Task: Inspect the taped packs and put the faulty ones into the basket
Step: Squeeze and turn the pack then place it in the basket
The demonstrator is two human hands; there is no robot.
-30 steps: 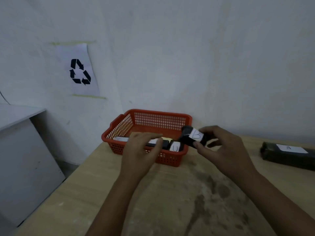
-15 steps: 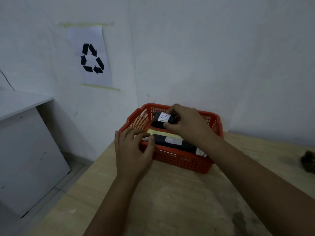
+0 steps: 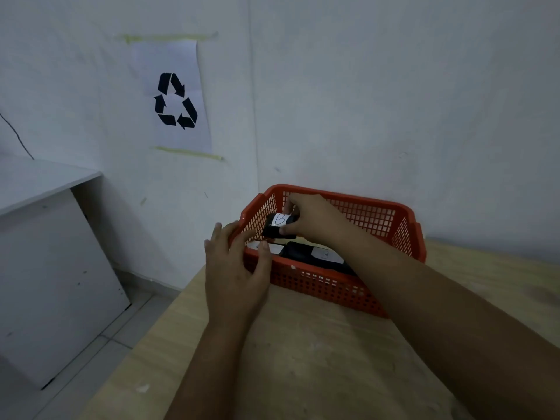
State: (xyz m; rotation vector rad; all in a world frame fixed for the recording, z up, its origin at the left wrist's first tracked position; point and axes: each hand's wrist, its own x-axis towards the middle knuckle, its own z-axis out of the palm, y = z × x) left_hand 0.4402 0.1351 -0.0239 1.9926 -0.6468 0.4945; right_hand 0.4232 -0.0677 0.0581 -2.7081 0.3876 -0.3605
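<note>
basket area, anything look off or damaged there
Nothing stands out. The right hand holds a black pack inside the red basket; the left hand rests on its rim. Other packs lie flat.

A person's two bare forearms reach over a light wooden table (image 3: pixel 318 359) toward an orange mesh basket (image 3: pixel 375 216) set in a corner of white walls. The right hand (image 3: pixel 315 219) pinches a small black pack (image 3: pixel 277 227) with a white label marked "B" — it is inside the basket, above other black labelled packs (image 3: pixel 306 253). The left hand (image 3: pixel 235 268) rests on the basket's near left corner, fingers loosely spread. A paper recycling sign (image 3: pixel 175 98) is taped to the left wall — beside it stands a white cabinet (image 3: pixel 51 262).
</note>
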